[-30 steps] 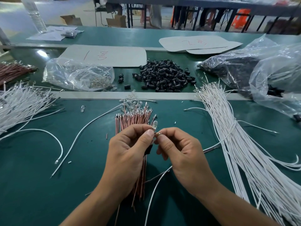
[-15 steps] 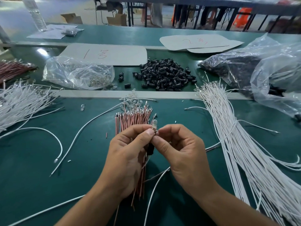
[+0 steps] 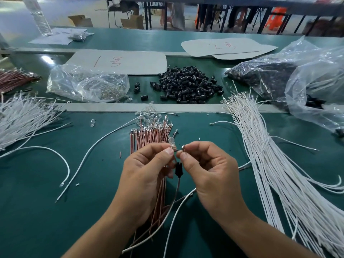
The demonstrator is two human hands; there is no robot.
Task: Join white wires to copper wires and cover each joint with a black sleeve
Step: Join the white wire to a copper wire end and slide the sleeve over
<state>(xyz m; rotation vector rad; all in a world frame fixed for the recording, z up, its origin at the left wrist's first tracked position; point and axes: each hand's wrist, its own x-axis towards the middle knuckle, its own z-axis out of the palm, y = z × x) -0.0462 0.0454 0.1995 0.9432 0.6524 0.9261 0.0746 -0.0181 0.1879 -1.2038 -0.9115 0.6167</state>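
Pinching a clear bulb (image 3: 171, 142) by its base, your left hand (image 3: 147, 170) holds it between thumb and forefinger, above the near part of the copper wires (image 3: 150, 135). Your right hand (image 3: 212, 172) pinches a small metal terminal (image 3: 183, 147) just beside the bulb base, with the thumb tips of both hands nearly touching. Cannot tell which wire the terminal belongs to. The black sleeve (image 3: 178, 169) hangs upright in the gap between your hands, threaded on a pale wire (image 3: 178, 185) that drops and curves left toward the near edge. A white wire (image 3: 168, 237) comes out from under your right palm and runs down beside it.

The copper wires lie bundled on the green counter (image 3: 37, 211), tips pointing away, with loose bulbs (image 3: 147, 112) at the far tips. A tied white bundle (image 3: 270, 164) fans out on the right; a white wire pile (image 3: 18, 116) sits at the left edge. Past the pale rail (image 3: 186, 108) is a sleeve pile (image 3: 186, 86), with a clear bag (image 3: 87, 84) to its left, a large plastic bag (image 3: 307, 81) to its right and cardboard sheets (image 3: 119, 62) behind.
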